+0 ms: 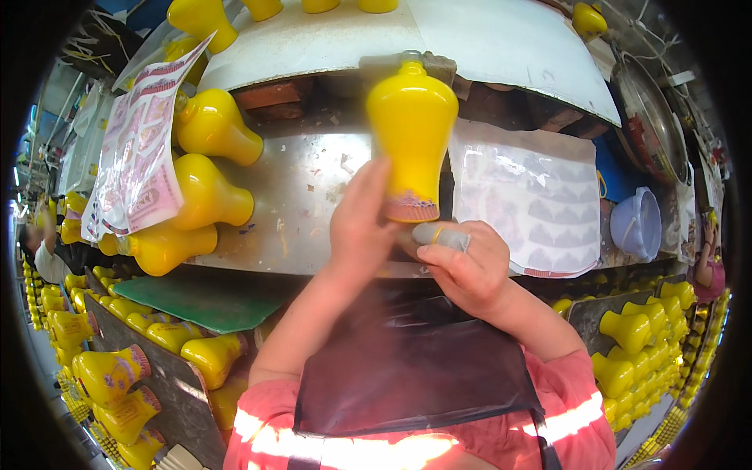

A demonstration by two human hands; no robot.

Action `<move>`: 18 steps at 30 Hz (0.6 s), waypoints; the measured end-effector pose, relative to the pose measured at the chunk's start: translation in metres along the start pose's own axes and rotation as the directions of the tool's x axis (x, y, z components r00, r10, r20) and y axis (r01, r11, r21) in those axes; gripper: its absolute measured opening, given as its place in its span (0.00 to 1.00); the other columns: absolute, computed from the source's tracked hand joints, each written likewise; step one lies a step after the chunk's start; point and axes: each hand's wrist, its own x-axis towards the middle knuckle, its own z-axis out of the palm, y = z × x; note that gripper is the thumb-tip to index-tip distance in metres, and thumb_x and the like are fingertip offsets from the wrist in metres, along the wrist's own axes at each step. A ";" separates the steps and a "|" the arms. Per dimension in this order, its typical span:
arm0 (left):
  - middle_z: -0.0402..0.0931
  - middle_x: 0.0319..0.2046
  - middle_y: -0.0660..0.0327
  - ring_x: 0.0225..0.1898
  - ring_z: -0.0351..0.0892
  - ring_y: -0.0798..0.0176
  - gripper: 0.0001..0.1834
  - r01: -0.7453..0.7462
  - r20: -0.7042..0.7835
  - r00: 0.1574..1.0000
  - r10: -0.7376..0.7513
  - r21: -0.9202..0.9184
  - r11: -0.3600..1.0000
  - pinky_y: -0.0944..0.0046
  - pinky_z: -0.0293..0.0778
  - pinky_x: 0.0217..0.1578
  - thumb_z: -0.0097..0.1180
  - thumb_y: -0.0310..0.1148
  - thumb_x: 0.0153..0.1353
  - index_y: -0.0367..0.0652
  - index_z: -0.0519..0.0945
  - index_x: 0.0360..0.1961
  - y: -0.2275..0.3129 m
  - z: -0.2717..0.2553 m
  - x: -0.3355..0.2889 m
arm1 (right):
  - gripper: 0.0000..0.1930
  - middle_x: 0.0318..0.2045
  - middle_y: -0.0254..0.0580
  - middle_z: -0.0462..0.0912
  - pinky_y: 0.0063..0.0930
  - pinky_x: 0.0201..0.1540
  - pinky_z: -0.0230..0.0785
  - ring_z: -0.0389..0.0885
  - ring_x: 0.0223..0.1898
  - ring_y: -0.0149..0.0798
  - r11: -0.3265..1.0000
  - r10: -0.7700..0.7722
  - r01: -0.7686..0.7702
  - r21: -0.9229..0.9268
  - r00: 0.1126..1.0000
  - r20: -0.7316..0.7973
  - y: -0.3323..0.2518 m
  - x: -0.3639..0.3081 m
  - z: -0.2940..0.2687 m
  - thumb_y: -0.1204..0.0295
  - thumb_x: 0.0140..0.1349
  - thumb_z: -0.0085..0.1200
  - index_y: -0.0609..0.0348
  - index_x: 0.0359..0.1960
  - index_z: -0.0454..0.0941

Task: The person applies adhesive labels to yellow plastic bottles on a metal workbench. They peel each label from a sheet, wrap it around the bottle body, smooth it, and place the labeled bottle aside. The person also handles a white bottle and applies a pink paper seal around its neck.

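A glossy yellow vase-shaped bottle [413,117] lies in front of me, its narrow neck pointing away against a block [442,69]. A pink and purple patterned band [411,205] rings its base. My left hand [360,215] is at the lower left side of the bottle, its fingers smeared by motion and partly hidden. Close to the base is my right hand [470,266], fingers curled and thumb pressed in. One finger wears a grey wrap [442,236] held by a yellow band; whether anything is pinched there is hidden.
A sheet of grey decals [525,200] lies on the metal bench [301,188], right of the bottle. Further right hangs or stands a lilac bucket [636,225]. Several yellow bottles [211,192] lie at left beside a pink printed sheet [141,149]. Racks of yellow bottles [638,345] flank me.
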 end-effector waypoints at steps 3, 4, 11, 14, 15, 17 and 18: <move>0.72 0.64 0.46 0.56 0.82 0.53 0.40 -0.060 0.029 0.998 0.059 0.036 0.998 0.61 0.84 0.48 0.71 0.16 0.50 0.38 0.75 0.67 -0.005 -0.001 -0.001 | 0.20 0.34 0.43 0.86 0.34 0.35 0.76 0.84 0.30 0.46 0.954 0.300 -0.298 0.039 0.940 -0.165 0.002 0.000 0.002 0.86 0.43 0.70 0.56 0.40 0.82; 0.73 0.64 0.47 0.56 0.82 0.53 0.40 -0.063 0.025 0.998 0.062 0.018 0.998 0.61 0.84 0.48 0.71 0.16 0.49 0.38 0.75 0.66 -0.005 -0.002 -0.001 | 0.21 0.35 0.42 0.86 0.35 0.37 0.76 0.84 0.32 0.47 0.914 0.394 -0.406 -0.008 0.893 -0.216 0.003 0.000 0.002 0.85 0.43 0.70 0.54 0.40 0.82; 0.73 0.64 0.48 0.53 0.83 0.56 0.39 -0.069 0.031 0.997 0.071 -0.054 0.996 0.63 0.83 0.45 0.70 0.13 0.46 0.38 0.77 0.64 -0.008 -0.005 -0.002 | 0.19 0.40 0.41 0.87 0.35 0.34 0.72 0.82 0.33 0.46 0.996 0.085 -0.084 -0.036 0.996 0.026 -0.005 0.015 -0.005 0.81 0.47 0.72 0.53 0.42 0.83; 0.72 0.64 0.48 0.52 0.82 0.57 0.38 -0.099 0.016 0.995 0.101 -0.085 0.991 0.63 0.83 0.45 0.71 0.15 0.47 0.38 0.78 0.64 -0.007 -0.005 0.000 | 0.17 0.39 0.44 0.86 0.38 0.34 0.74 0.83 0.34 0.48 0.967 0.247 -0.240 -0.081 0.963 0.104 0.000 0.028 -0.007 0.80 0.56 0.67 0.58 0.47 0.80; 0.72 0.64 0.49 0.52 0.82 0.58 0.38 -0.092 0.033 0.995 0.094 -0.067 0.994 0.63 0.83 0.45 0.71 0.16 0.47 0.38 0.78 0.64 -0.007 -0.005 0.001 | 0.17 0.38 0.45 0.86 0.39 0.35 0.75 0.84 0.34 0.48 0.961 0.275 -0.268 -0.075 0.955 0.113 0.003 0.032 -0.005 0.79 0.58 0.66 0.59 0.49 0.79; 0.71 0.65 0.49 0.52 0.81 0.59 0.38 -0.110 0.050 0.992 0.114 -0.069 0.991 0.63 0.82 0.46 0.72 0.17 0.49 0.39 0.77 0.65 -0.006 -0.007 0.003 | 0.17 0.37 0.46 0.84 0.40 0.36 0.76 0.84 0.35 0.51 0.933 0.323 -0.305 -0.193 0.943 0.074 0.010 0.037 -0.002 0.79 0.60 0.64 0.59 0.51 0.77; 0.70 0.65 0.50 0.52 0.80 0.60 0.37 -0.060 0.078 0.994 0.071 -0.136 0.989 0.64 0.81 0.47 0.70 0.20 0.52 0.39 0.76 0.66 -0.006 -0.009 0.004 | 0.17 0.37 0.47 0.84 0.40 0.36 0.76 0.84 0.35 0.51 0.923 0.325 -0.310 -0.229 0.945 0.030 0.011 0.037 -0.002 0.79 0.60 0.65 0.59 0.51 0.77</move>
